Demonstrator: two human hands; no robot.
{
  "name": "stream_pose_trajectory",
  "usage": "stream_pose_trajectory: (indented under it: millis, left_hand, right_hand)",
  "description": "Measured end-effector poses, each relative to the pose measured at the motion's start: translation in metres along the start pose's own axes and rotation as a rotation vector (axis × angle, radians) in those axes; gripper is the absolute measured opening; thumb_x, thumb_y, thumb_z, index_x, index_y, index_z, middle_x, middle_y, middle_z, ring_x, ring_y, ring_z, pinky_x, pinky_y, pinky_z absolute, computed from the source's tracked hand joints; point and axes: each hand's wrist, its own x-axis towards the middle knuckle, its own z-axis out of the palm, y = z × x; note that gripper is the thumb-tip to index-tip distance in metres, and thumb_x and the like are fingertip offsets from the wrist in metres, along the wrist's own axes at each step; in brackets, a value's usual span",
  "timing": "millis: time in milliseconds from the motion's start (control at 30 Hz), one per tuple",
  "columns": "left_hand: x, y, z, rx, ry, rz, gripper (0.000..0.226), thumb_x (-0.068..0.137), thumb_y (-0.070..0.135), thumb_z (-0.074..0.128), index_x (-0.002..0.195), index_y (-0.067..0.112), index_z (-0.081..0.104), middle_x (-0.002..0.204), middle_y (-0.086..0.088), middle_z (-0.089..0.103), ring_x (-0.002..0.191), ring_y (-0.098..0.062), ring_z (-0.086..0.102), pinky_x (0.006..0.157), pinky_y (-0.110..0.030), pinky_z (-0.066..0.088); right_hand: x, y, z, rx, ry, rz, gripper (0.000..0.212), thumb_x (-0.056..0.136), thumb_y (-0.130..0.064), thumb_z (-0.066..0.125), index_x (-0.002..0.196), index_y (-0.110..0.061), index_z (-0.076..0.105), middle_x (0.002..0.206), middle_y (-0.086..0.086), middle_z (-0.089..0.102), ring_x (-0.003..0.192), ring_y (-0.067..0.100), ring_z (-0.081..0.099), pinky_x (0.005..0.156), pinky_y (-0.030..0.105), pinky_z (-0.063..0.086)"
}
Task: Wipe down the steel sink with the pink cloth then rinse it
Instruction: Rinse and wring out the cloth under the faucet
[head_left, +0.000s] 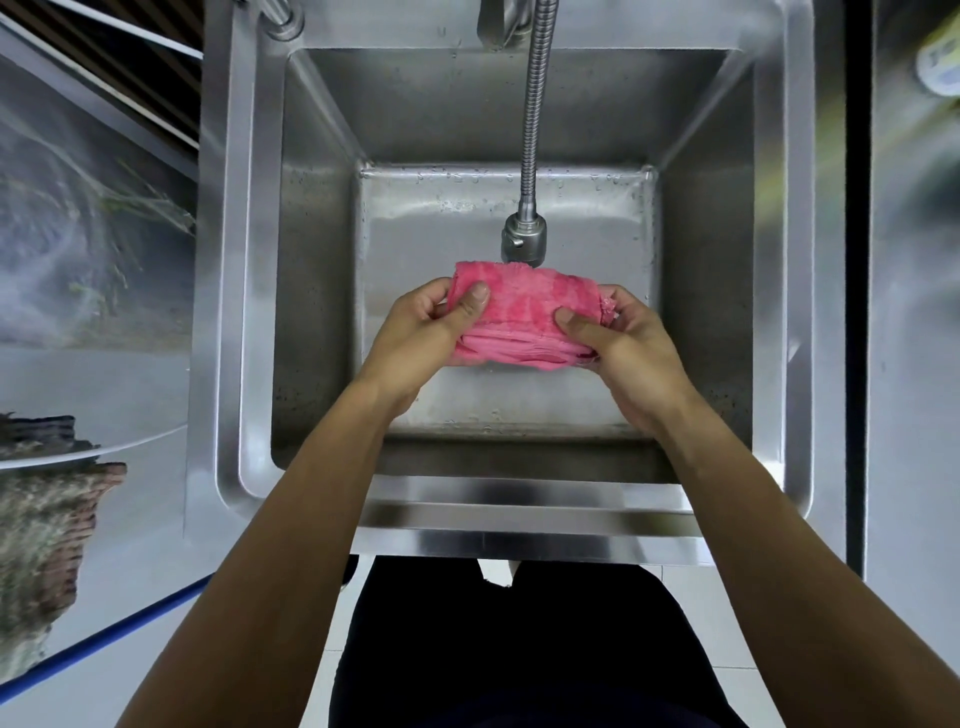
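The left hand (421, 332) pinches one end of the pink cloth (524, 312) and the right hand (631, 353) pinches the other (fingers tucked behind). It hangs bunched above the steel sink (322, 291), under the tap head (523, 236), hiding the drain.

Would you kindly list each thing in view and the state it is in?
Pink cloth: bunched, held over the basin by both hands.
Left hand: gripping the cloth's left end.
Right hand: gripping the cloth's right end.
Tap: nozzle just above the cloth; no flow visible.
Sink: wet, droplets on the bottom.
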Motion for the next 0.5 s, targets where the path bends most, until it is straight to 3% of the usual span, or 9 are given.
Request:
stream_pose_trajectory:
  millis: [133, 200, 300, 367, 433, 500]
  left_hand:
    - [-0.002, 0.003, -0.001, 0.073, 0.046, -0.008, 0.046, 0.097, 0.041, 0.070, 0.108, -0.004, 0.069, 0.094, -0.014, 0.071, 0.089, -0.022, 0.069, 0.096, -0.059, 0.056]
    - [-0.005, 0.005, 0.000, 0.084, 0.058, -0.017, 0.043, 0.097, 0.039, 0.071, 0.110, -0.001, 0.069, 0.099, -0.018, 0.074, 0.090, -0.022, 0.071, 0.096, -0.058, 0.057]
    - [-0.008, 0.005, -0.002, 0.047, 0.050, -0.053, 0.035, 0.095, 0.032, 0.074, 0.120, 0.009, 0.067, 0.107, -0.011, 0.078, 0.099, -0.025, 0.077, 0.096, -0.054, 0.059]
    - [-0.009, 0.003, -0.003, 0.043, 0.010, -0.071, 0.044, 0.095, 0.026, 0.074, 0.134, 0.022, 0.054, 0.111, -0.009, 0.077, 0.098, -0.023, 0.077, 0.090, -0.051, 0.062]
    - [-0.012, 0.003, -0.007, 0.082, -0.089, -0.058, 0.057, 0.098, 0.015, 0.070, 0.143, 0.038, 0.044, 0.113, -0.005, 0.074, 0.097, -0.019, 0.076, 0.081, -0.044, 0.065]
    - [-0.016, 0.003, -0.013, 0.169, -0.244, -0.015, 0.064, 0.097, 0.004, 0.067, 0.143, 0.044, 0.049, 0.119, 0.000, 0.069, 0.104, -0.018, 0.072, 0.084, -0.038, 0.063]
  right_hand:
    - [-0.001, 0.004, 0.000, -0.167, 0.082, -0.073, 0.018, 0.095, -0.009, 0.072, 0.114, -0.013, 0.071, 0.102, 0.003, 0.080, 0.098, 0.020, 0.077, 0.095, 0.041, 0.061]
    - [-0.002, 0.005, -0.003, -0.208, 0.082, -0.082, 0.024, 0.096, -0.010, 0.072, 0.120, -0.014, 0.069, 0.102, 0.005, 0.080, 0.096, 0.020, 0.077, 0.094, 0.038, 0.061]
    - [-0.004, 0.004, -0.007, -0.204, 0.076, -0.036, 0.035, 0.094, -0.010, 0.074, 0.127, -0.016, 0.063, 0.100, 0.008, 0.079, 0.091, 0.019, 0.076, 0.093, 0.037, 0.060]
    - [-0.004, 0.002, -0.012, -0.221, 0.081, -0.002, 0.035, 0.092, -0.008, 0.075, 0.125, -0.014, 0.065, 0.100, 0.009, 0.077, 0.086, 0.017, 0.075, 0.090, 0.038, 0.061]
    - [-0.005, -0.003, -0.016, -0.225, 0.063, 0.047, 0.038, 0.092, -0.007, 0.075, 0.127, -0.017, 0.061, 0.103, 0.015, 0.076, 0.081, 0.018, 0.073, 0.078, 0.034, 0.061]
    - [-0.007, -0.007, -0.018, -0.189, 0.036, 0.113, 0.040, 0.094, -0.006, 0.071, 0.129, -0.019, 0.057, 0.098, 0.016, 0.074, 0.077, 0.020, 0.069, 0.068, 0.031, 0.060]
